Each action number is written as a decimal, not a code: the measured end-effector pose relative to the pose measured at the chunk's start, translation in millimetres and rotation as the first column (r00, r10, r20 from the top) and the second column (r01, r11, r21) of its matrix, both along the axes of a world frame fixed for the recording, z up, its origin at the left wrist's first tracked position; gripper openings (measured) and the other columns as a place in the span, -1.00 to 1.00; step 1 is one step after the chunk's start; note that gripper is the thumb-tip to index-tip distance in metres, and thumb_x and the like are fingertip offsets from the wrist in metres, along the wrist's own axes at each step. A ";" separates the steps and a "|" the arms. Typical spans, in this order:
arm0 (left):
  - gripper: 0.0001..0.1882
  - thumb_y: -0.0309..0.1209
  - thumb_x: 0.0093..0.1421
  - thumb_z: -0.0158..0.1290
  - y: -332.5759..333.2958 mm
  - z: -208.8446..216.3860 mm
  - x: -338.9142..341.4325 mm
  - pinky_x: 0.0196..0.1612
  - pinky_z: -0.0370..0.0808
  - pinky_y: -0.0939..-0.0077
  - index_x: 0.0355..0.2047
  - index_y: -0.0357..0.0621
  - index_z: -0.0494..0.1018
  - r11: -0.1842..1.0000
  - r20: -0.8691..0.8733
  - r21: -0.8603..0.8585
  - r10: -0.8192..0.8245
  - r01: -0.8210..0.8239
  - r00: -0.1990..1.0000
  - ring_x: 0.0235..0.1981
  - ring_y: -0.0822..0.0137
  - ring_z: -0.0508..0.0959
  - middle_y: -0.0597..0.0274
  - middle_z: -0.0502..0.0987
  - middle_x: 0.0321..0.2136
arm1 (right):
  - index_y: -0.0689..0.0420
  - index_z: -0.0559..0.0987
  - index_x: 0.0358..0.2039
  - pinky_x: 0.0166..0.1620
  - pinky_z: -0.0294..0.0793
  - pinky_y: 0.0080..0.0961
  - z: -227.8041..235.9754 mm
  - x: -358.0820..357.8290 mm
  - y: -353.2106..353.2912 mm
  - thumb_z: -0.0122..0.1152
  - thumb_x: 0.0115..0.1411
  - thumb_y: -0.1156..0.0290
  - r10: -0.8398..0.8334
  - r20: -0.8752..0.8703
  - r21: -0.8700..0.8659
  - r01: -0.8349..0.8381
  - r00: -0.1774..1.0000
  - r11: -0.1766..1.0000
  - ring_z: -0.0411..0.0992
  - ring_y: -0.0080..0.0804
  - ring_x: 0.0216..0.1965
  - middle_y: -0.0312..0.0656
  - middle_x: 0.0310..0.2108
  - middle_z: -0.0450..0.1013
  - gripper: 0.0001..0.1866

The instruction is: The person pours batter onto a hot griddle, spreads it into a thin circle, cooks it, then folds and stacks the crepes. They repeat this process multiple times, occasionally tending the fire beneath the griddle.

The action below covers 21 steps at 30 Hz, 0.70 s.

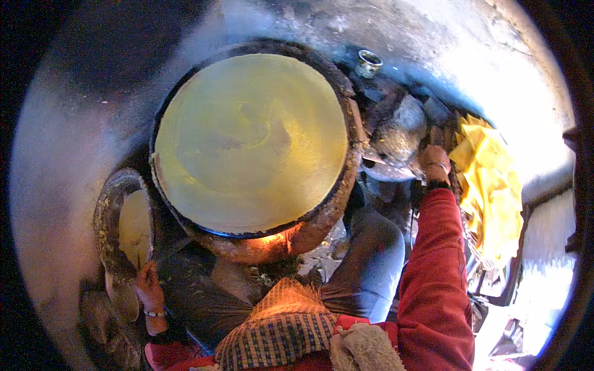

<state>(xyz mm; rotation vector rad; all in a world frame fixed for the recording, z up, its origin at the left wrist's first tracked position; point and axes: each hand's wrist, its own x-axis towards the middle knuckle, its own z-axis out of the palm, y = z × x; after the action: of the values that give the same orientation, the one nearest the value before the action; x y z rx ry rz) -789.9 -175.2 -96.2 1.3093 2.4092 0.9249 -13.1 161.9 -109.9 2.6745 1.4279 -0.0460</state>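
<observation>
In front of me a large round griddle (162, 180) sits on a clay stove (241, 248). A thin pale-yellow sheet of batter (247, 139) covers nearly its whole top, with swirl marks in the middle. At the lower left my left hand (148, 287) is closed by the near end of a batter-crusted vessel (104, 219) holding pale batter (135, 226); what its fingers grip is unclear. My right hand (435, 161) reaches far right with curled fingers, between a lumpy grey bundle (402, 133) and yellow folded sheets (489, 179). Its fingertips are hidden.
Orange flames (278, 240) glow under the griddle's near edge, close to my knees. A small metal cup (369, 63) stands at the back right against the wall. A checked cloth (278, 334) covers my lap. The curved wall (470, 55) closes in the far side.
</observation>
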 end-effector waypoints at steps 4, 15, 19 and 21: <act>-0.84 -0.44 0.28 0.05 -10.9 -7.8 7.1 -0.05 0.50 0.33 -0.19 -0.23 0.54 0.997 0.011 0.073 -0.017 0.016 1.000 -0.15 0.21 0.58 0.09 0.60 -0.20 | 0.17 0.61 -0.12 0.01 0.51 -0.19 6.5 -8.5 4.0 0.07 0.21 0.23 -0.115 -0.041 0.044 0.117 0.992 0.992 0.49 -0.09 0.01 0.01 -0.04 0.51 -0.65; -0.86 -0.51 0.22 0.05 -3.1 -20.9 25.7 -0.10 0.48 0.20 -0.21 -0.15 0.54 0.988 -0.176 0.113 -0.089 0.110 0.980 -0.20 0.11 0.54 0.12 0.58 -0.27 | 0.23 0.64 -0.26 -0.07 0.53 -0.18 -13.3 17.4 -5.5 0.19 0.10 0.14 -0.084 -0.212 0.198 0.127 0.974 0.972 0.54 0.01 -0.11 0.10 -0.17 0.54 -0.61; -0.86 -0.51 0.21 0.07 -3.6 -20.3 23.2 -0.10 0.47 0.20 -0.22 -0.16 0.54 0.975 -0.182 0.163 -0.120 0.150 0.976 -0.22 0.10 0.54 0.12 0.58 -0.29 | 0.20 0.64 -0.29 -0.10 0.55 -0.17 -14.1 18.0 -4.3 0.23 0.07 0.19 -0.209 -0.202 0.212 0.251 0.957 0.944 0.55 0.06 -0.15 0.11 -0.20 0.55 -0.67; -0.87 -0.50 0.20 0.07 -4.0 -20.8 20.0 -0.12 0.48 0.22 -0.24 -0.17 0.55 0.968 -0.247 0.155 -0.154 0.196 0.957 -0.23 0.09 0.53 0.11 0.58 -0.28 | 0.20 0.64 -0.30 -0.10 0.55 -0.17 -18.9 19.5 -4.6 0.25 0.06 0.21 -0.176 -0.162 0.206 0.208 0.971 0.956 0.55 0.06 -0.16 0.12 -0.21 0.55 -0.68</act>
<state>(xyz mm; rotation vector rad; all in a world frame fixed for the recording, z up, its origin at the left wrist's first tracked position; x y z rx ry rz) -770.0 -179.2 -117.0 1.7573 2.3690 1.0047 6.5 157.3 -128.9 3.0439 1.2709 -0.1018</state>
